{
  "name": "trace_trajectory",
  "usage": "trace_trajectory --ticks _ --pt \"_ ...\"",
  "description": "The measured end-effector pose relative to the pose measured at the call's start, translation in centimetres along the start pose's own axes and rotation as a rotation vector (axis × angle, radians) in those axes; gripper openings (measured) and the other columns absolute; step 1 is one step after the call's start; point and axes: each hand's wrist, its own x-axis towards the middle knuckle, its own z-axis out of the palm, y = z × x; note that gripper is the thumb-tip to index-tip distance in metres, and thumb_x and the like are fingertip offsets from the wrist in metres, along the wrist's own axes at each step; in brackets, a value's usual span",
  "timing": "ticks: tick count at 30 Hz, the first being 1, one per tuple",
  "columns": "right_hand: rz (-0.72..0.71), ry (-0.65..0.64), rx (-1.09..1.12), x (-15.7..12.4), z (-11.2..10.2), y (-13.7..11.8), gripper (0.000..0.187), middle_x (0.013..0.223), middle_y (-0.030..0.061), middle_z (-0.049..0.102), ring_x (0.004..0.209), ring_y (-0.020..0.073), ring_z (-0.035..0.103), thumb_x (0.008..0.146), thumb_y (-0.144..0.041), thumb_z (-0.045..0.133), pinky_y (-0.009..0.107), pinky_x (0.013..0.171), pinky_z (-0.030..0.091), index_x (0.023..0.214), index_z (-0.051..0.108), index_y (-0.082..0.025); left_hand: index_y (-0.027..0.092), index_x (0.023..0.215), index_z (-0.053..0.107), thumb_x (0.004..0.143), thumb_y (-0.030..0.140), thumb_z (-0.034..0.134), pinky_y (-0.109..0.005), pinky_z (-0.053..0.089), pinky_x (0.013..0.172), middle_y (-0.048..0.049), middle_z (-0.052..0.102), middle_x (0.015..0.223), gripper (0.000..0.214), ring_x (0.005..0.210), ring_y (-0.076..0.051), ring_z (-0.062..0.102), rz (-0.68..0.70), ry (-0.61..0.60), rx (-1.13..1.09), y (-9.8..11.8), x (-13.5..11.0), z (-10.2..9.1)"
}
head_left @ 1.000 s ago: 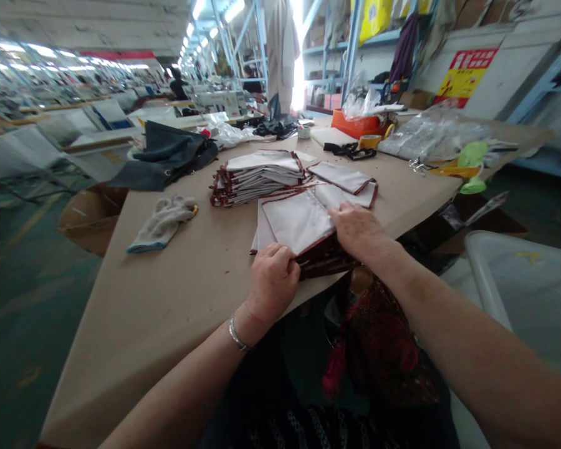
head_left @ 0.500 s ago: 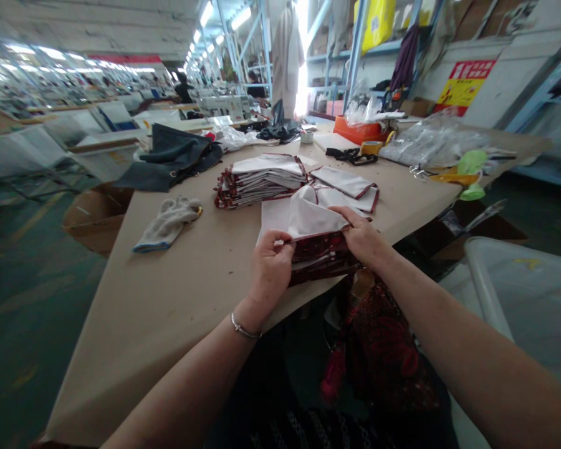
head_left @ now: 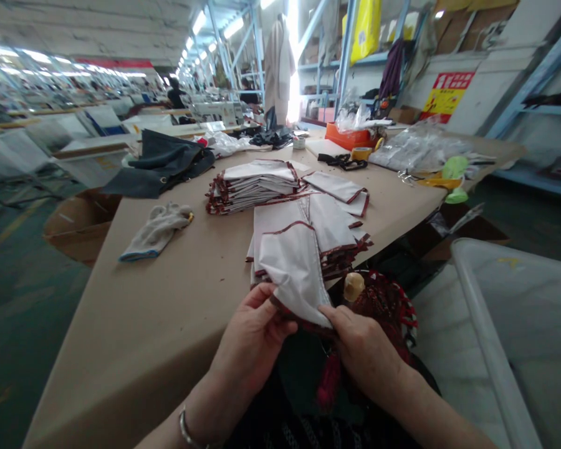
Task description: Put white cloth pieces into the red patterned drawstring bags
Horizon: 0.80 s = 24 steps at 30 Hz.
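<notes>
The left hand [head_left: 250, 340] grips the near left corner of a white cloth [head_left: 292, 259] between thumb and fingers; a bracelet [head_left: 184, 429] encircles that wrist. The right hand [head_left: 367, 346] grips the near right corner, thumb on top. The cloth, trimmed in dark red, extends from the hands over the near edge of the desk [head_left: 177, 287]; its far end lies on a pile of similar cloths [head_left: 334, 227]. A white plastic bin [head_left: 477, 318] stands to the right of the desk. A glove [head_left: 159, 231] lies flat on the left part of the desk. Directly beyond the pile is a stack of folded cloths [head_left: 255, 187]. Farther back, a dark fabric piece [head_left: 168, 162] lies at the left, black straps [head_left: 341, 162] beside a tape roll [head_left: 361, 153] at the right. An orange box [head_left: 350, 137] is positioned behind the straps.
</notes>
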Motion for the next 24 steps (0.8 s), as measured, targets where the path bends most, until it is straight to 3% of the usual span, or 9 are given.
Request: trace_trajectory --ticks 3,6,8,11,14,17,19,21,24 --pt "0.173 0.145 0.628 -2.0 1.5 0.7 0.022 0.098 0.0059 0.063 0.09 0.0189 0.061 0.086 -0.023 0.052 0.029 0.082 0.049 0.101 0.068 -0.023 0.016 0.072 0.059 0.069 0.031 0.074 -0.014 0.038 0.041 0.0045 0.053 0.055 0.021 0.046 -0.006 0.045 -0.016 -0.064 0.265 -2.2 -1.9 -0.8" --pt "0.543 0.273 1.34 -3.3 2.7 0.8 0.019 0.08 0.0001 0.064 0.07 0.0153 0.061 0.078 -0.038 0.066 0.027 0.066 0.051 0.094 0.066 -0.026 0.013 0.057 0.054 0.072 0.032 0.07 -0.014 0.028 0.04 0.0055 0.042 0.048 0.029 0.044 -0.003 0.034 -0.153 -0.338 0.569 -3.5 -3.2 -0.8" --pt "0.689 0.205 1.589 -4.4 3.2 0.4 0.022 0.066 -0.0034 0.06 0.054 0.0121 0.055 0.074 -0.043 0.069 0.024 0.053 0.046 0.085 0.063 -0.025 0.014 0.055 0.05 0.072 0.039 0.069 -0.015 0.028 0.04 0.0047 0.043 0.05 0.035 0.044 -0.004 0.035 -0.314 -0.517 0.541 -3.6 -3.7 -0.3" --pt "0.682 -0.09 1.588 -6.6 2.3 -0.7 0.024 0.061 -0.0008 0.059 0.051 0.0117 0.053 0.07 -0.04 0.074 0.022 0.048 0.042 0.068 0.062 -0.019 0.017 0.063 0.049 0.071 0.043 0.068 -0.017 0.032 0.037 0.0042 0.049 0.052 0.033 0.041 -0.007 0.043 -0.498 -0.536 0.309 -3.1 -3.4 0.6" --pt "0.544 -0.264 1.498 -7.9 -1.4 -1.8 0.023 0.059 0.0021 0.061 0.06 0.0163 0.06 0.063 -0.035 0.08 0.023 0.055 0.046 0.063 0.066 -0.016 0.017 0.066 0.049 0.067 0.035 0.073 -0.015 0.025 0.032 0.0067 0.046 0.049 0.03 0.034 -0.004 0.037 -0.607 -0.484 0.189 -3.0 -2.1 2.0" --pt "0.373 -0.16 1.509 -5.6 -5.8 -1.4 0.034 0.076 0.0044 0.07 0.077 0.0229 0.066 0.063 -0.052 0.076 0.03 0.067 0.052 0.078 0.072 -0.021 0.015 0.067 0.053 0.066 0.027 0.076 -0.014 0.026 0.034 0.0061 0.048 0.05 0.025 0.035 -0.003 0.038 -0.549 -0.512 0.082 -3.3 0.3 4.0" --pt "0.386 -0.02 1.525 -2.2 -7.6 0.4 0.041 0.095 0.0037 0.072 0.088 0.0234 0.067 0.071 -0.059 0.066 0.036 0.079 0.053 0.094 0.071 -0.025 0.015 0.072 0.057 0.068 0.023 0.073 -0.014 0.027 0.036 0.0053 0.05 0.052 0.018 0.037 -0.003 0.041 -0.442 -0.488 0.001 -3.6 2.5 5.5" --pt "0.506 0.134 1.51 1.5 -7.6 3.3 0.03 0.095 0.0024 0.072 0.085 0.0202 0.067 0.079 -0.049 0.061 0.037 0.081 0.054 0.095 0.069 -0.025 0.016 0.076 0.057 0.07 0.023 0.069 -0.014 0.022 0.034 0.0052 0.049 0.053 0.014 0.038 -0.004 0.04 -0.358 -0.363 -0.025 -4.5 5.0 6.6" --pt "0.673 0.243 1.401 5.0 -4.5 8.1 0.015 0.076 0.0021 0.072 0.07 0.0173 0.067 0.078 -0.036 0.06 0.034 0.076 0.056 0.079 0.066 -0.021 0.017 0.07 0.054 0.072 0.03 0.067 -0.016 0.016 0.034 0.0059 0.046 0.051 0.018 0.036 -0.004 0.036 -0.289 -0.111 0.044 -7.3 7.8 6.8"
